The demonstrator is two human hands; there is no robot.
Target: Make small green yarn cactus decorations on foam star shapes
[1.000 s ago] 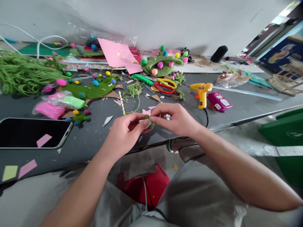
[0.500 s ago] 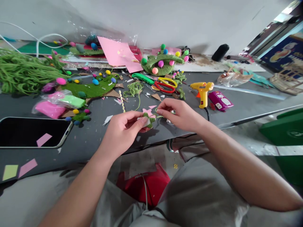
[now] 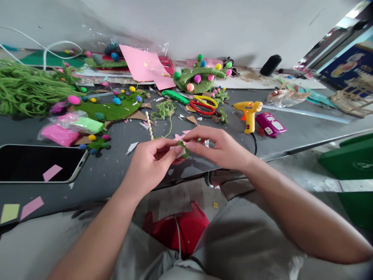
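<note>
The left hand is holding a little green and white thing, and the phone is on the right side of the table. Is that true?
Not quite: the phone is on the left side of the table, as the head view shows. The left hand is indeed holding a little green and white thing.

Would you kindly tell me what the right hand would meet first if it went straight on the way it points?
Probably the small green-and-white piece pinched in the left hand; the right hand appears to be at its edge, though depth is hard to judge.
</note>
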